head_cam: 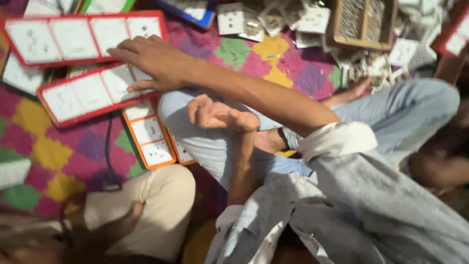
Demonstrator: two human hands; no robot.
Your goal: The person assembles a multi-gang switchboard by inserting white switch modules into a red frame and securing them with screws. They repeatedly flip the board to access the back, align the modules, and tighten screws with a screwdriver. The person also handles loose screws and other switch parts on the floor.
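Note:
My right hand [154, 61] reaches far to the left and lies flat, fingers spread, on the lower of two red-framed trays [73, 98] of white switch plates. The upper red-framed tray [73, 39] lies just behind it. My left hand [217, 115] hovers over my bent knee in light blue jeans [205, 146], fingers curled in, with nothing visible in it. Both arms wear rolled grey-white sleeves.
Orange-framed packs of white plates [149, 139] lie by my knee on a colourful patchwork mat [53, 156]. A wooden box [364, 22] and heaps of loose white switch parts [273, 19] sit at the back. Another person's beige trouser leg [156, 210] and hand [129, 215] are at the lower left.

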